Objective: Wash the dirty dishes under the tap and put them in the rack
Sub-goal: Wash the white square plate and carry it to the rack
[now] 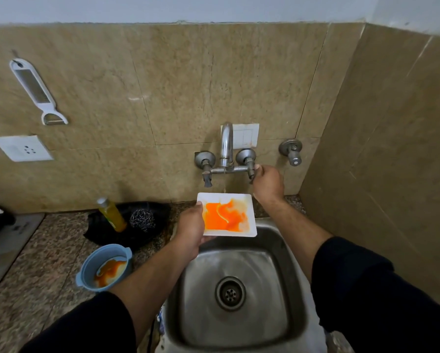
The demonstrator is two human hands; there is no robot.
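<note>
A white square plate (242, 200) smeared with orange sauce is held over the back of the steel sink (293, 253), under the tap spout (226, 143). My left hand (189, 230) grips the plate's left edge. My right hand (267, 182) is closed on the tap's right handle (249, 165). A thin stream of water falls from the spout onto the plate's far edge. A blue bowl (91, 263) with orange residue stands on the counter left of the sink. No rack is in view.
A yellow soap bottle (112, 215) and a steel scrubber (142, 220) lie on a black cloth (99, 230) behind the bowl. A second valve (291, 151) sticks out of the wall at right. A side wall stands close to the sink's right.
</note>
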